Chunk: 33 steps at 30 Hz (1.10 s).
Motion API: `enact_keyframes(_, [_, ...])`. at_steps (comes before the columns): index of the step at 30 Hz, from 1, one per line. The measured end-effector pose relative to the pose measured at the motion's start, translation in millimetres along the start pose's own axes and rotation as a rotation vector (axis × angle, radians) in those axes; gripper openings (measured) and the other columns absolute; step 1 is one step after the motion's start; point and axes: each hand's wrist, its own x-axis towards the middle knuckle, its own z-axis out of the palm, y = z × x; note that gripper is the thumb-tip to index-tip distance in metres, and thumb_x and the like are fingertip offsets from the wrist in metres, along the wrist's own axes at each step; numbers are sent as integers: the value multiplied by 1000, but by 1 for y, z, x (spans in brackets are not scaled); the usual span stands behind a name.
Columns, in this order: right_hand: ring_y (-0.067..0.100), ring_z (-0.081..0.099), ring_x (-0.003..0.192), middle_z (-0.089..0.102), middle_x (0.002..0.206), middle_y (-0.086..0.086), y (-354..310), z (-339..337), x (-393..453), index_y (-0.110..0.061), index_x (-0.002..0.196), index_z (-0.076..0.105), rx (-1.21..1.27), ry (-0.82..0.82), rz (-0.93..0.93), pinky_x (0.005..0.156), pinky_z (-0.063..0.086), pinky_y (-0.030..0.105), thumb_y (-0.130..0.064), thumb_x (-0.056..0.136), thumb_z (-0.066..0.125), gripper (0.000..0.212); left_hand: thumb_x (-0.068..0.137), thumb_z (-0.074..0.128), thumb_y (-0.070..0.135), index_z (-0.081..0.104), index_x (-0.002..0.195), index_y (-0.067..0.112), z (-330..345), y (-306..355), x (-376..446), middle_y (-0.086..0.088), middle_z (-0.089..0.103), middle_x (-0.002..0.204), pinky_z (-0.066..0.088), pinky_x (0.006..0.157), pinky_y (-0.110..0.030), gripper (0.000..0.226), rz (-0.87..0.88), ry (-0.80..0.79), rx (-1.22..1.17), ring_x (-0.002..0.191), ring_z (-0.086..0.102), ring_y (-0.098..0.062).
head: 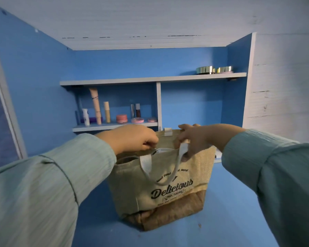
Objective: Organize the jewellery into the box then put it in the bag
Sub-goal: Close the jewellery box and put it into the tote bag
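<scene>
Your left hand [132, 139] fingers pinched shut at zipper [156, 150] on bag [161, 186] top. Your right hand [194, 139] fingers curled closed on far rim. Bag upright on blue desk [230, 211], long axis left-right, "Delicious" print facing you.

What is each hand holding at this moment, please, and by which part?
Both hold the bag at its top opening. The left hand pinches something at the zipper, probably the pull; the right hand grips the rim beside the white handle.
</scene>
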Motion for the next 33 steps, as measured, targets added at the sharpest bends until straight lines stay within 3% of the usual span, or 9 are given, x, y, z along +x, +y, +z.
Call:
enact_keyframes(5, [22,37,111,42,123,2,10,18,8,-26,113,60,-32,78,36,88,40,31,-43,83,63,35,94,51,23,53,78,26,10,-7,-15,19,50,84,34,74,-7,16,36,-23,-3,83,46,-1])
enact_keyframes(8, [21,46,101,48,114,1,11,24,13,-19,109,59,-15,101,55,81,42,29,-40,85,61,31,93,53,27,53,79,31,9,-18,-26,17,52,94,39,85,-18,14,45,-26,11,91,45,-1])
enact_keyframes(12, [18,52,97,53,109,1,7,20,15,-15,111,56,-26,96,51,87,46,29,-34,88,60,30,91,56,31,65,93,24,3,-34,-39,11,55,109,37,97,-26,12,50,52,135,105,43,-5])
enact_keyframes(18, [15,51,88,56,96,0,9,9,12,-19,101,56,-14,103,44,79,42,25,-33,88,60,19,87,64,23,67,82,21,-5,-55,-59,10,55,96,35,81,-24,6,50,142,155,89,35,-4])
enact_keyframes(20, [14,50,87,56,96,-1,14,9,11,-17,107,57,-14,114,68,76,40,23,-33,89,59,24,85,67,20,66,77,19,-6,-62,-68,8,55,92,37,76,-26,8,49,165,164,86,38,-6])
enact_keyframes(24, [14,50,90,55,98,-2,21,10,10,-15,110,59,28,137,98,77,38,22,-30,89,59,26,86,65,21,66,79,18,-4,-66,-74,8,56,94,38,77,-26,8,12,145,181,88,40,-7])
enact_keyframes(28, [20,59,97,63,102,1,27,13,13,-18,102,63,132,171,141,87,49,30,-28,88,58,17,89,61,24,66,85,21,2,-71,-74,11,57,95,35,79,-22,7,-65,181,214,88,42,-5])
enact_keyframes(30, [20,59,96,64,100,0,30,15,14,-23,95,63,174,191,150,89,49,32,-28,87,59,10,83,68,17,68,81,20,7,-70,-75,9,62,88,35,73,-21,4,-49,261,239,82,53,-10])
enact_keyframes(33, [18,57,96,62,99,-3,35,17,14,-26,92,61,209,207,165,91,46,32,-32,86,61,9,63,83,4,64,66,22,9,-66,-77,10,62,68,41,60,-24,26,8,341,310,62,58,-14])
